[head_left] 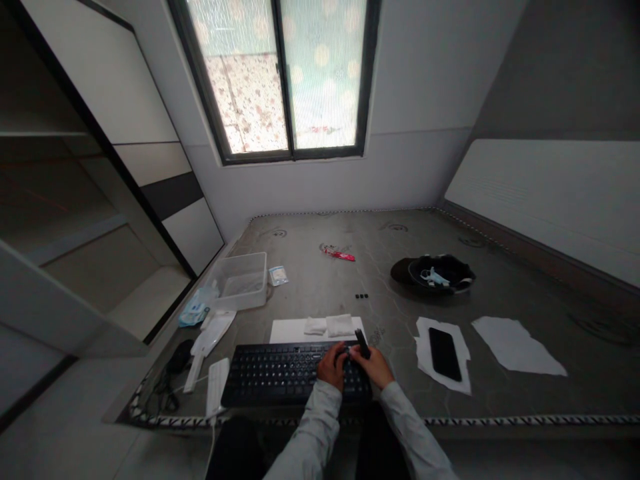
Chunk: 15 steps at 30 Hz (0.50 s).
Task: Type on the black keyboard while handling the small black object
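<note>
A black keyboard (pixel 280 377) lies along the front of the bed, close to my knees. My left hand (pixel 332 365) is over its right half, fingers curled in towards the keys; whatever is at their tips is too small to make out. Just right of it, my right hand (pixel 374 367) grips a short black stick-like tool (pixel 363 343), which points up and away from me. The right hand's fingertips meet the keys near the left hand. Beyond the keyboard, three small black keycaps (pixel 362 296) sit in a row on the bed cover.
White paper with folded wipes (pixel 340 325) lies behind the keyboard. To the right are a phone (pixel 445 355) on paper, another white sheet (pixel 520 345) and a dark cap (pixel 434 275). Left are a clear plastic box (pixel 243 281), a white power strip (pixel 217 385) and a mouse (pixel 180 356).
</note>
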Tool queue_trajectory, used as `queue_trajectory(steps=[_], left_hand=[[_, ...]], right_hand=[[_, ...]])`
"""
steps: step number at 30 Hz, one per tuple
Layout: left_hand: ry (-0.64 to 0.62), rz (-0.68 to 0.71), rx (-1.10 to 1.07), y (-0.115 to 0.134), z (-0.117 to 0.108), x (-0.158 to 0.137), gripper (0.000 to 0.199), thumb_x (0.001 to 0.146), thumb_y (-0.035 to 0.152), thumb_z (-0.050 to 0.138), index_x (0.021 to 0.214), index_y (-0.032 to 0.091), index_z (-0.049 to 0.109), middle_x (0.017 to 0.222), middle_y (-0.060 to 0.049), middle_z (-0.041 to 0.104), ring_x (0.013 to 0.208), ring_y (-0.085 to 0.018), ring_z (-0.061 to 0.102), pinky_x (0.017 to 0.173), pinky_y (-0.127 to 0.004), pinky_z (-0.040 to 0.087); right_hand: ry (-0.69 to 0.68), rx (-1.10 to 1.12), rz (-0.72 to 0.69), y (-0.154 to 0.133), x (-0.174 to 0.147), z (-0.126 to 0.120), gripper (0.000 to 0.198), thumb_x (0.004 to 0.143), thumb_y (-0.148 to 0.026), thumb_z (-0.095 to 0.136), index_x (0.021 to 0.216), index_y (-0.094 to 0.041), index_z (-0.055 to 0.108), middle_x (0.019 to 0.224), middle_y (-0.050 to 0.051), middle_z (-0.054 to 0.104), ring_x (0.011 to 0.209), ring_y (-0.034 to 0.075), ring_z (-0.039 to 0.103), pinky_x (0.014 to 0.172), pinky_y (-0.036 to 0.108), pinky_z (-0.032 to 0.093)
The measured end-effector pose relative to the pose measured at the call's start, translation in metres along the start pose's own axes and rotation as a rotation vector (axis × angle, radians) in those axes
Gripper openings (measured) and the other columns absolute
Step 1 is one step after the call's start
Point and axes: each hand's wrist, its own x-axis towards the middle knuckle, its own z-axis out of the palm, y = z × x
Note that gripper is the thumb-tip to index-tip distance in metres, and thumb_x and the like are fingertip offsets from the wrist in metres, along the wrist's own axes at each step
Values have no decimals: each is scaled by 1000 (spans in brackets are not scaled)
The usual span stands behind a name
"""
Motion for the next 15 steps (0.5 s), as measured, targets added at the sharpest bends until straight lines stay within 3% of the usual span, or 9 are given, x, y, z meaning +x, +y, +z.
queue_trajectory(steps=[5,10,15], left_hand=[[-11,9,11,1,-1,0,28,84,25,53,109,19,65,100,-6,72,92,-19,68,86,-36,55],[-8,-4,-11,2,-1,0,28,85,23,51,109,19,65,102,-6,72,94,-18,68,87,-34,55],[-35,-30,-53,1,-1,0,32,87,23,48,115,22,62,102,-4,73,94,-18,69,87,-33,56]], right_hand=[[4,20,-24,-1,0,-1,41,61,-53,72,77,-16,71,79,9,72,80,26,66,82,39,49],[-1,81,-56,-6,-1,0,44,62,-48,74,93,-17,71,90,10,72,87,26,66,86,40,49],[-12,104,-65,-12,-4,2,36,60,-43,76,84,-17,72,88,10,73,86,27,67,87,41,50]])
